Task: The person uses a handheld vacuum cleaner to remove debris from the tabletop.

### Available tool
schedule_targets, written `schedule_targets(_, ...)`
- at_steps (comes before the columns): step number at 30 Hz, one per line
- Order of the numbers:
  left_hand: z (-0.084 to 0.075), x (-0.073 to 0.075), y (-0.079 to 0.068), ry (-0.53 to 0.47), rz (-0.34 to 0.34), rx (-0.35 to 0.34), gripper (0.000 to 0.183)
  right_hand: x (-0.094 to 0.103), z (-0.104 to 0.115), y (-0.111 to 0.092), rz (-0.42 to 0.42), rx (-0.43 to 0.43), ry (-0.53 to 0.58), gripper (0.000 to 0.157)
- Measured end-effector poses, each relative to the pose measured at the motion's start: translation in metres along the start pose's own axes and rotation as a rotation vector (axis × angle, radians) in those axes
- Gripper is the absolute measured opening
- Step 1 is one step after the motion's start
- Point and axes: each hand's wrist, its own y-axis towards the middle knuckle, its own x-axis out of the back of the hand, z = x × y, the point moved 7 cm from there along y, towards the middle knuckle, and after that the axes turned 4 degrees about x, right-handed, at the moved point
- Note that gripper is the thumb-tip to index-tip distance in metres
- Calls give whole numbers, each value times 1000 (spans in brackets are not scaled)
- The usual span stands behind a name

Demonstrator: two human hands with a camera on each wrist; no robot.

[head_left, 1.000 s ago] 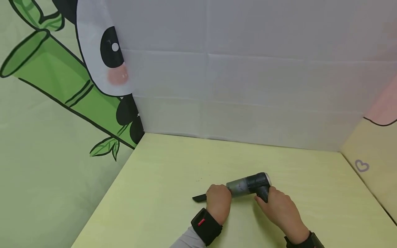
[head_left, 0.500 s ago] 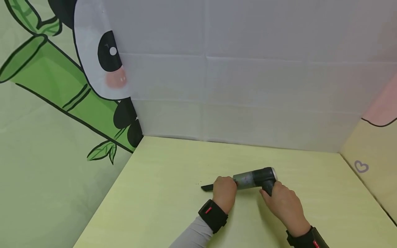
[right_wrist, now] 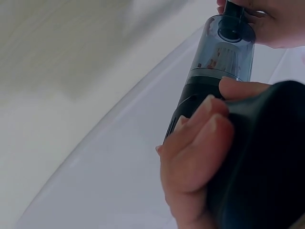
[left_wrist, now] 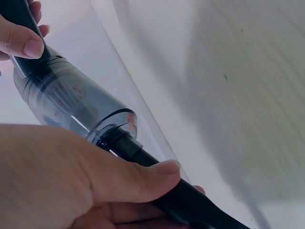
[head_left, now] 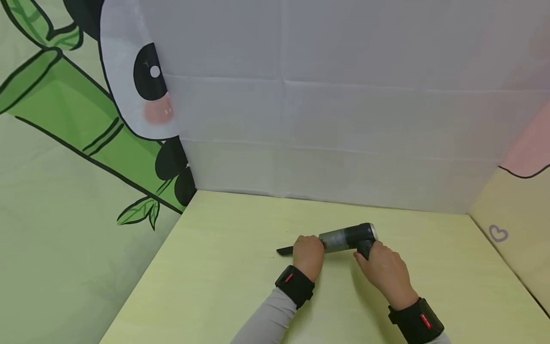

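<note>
A black handheld vacuum cleaner point(head_left: 360, 234) with a clear dust cup point(left_wrist: 86, 102) is held over the pale yellow table. My right hand point(head_left: 386, 272) grips its handle at the right end; in the right wrist view the fingers point(right_wrist: 195, 143) wrap round the dark grip. My left hand point(head_left: 308, 256) holds the long black crevice nozzle point(left_wrist: 200, 207) just ahead of the cup, thumb along its top. The nozzle's slanted tip points left, low over the tabletop beside a few tiny specks point(head_left: 272, 257). Reddish bits and a pleated filter show through the cup.
The table point(head_left: 232, 296) runs back to a plain greyish-white wall sheet point(head_left: 343, 119). A printed panel with green bamboo point(head_left: 90, 110) borders the left side, and a cream panel point(head_left: 524, 220) with a small heart borders the right.
Both hands and the vacuum first shifted right and farther away over the table, then slightly back left while still moving farther away. Both grips stay the same; the view has tilted slightly.
</note>
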Motion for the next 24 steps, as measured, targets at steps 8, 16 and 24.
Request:
schedule_targets(8, 7, 1, -10, 2, 15, -13, 16, -8, 4, -3, 27, 2, -5, 47)
schedule_targets(16, 0, -5, -7, 5, 0, -30, 15, -8, -1, -7, 29, -33, -4, 47)
schedule_targets(24, -24, -11, 18, 17, 5, -242, 15, 4, -15, -7, -19, -107, 0, 45)
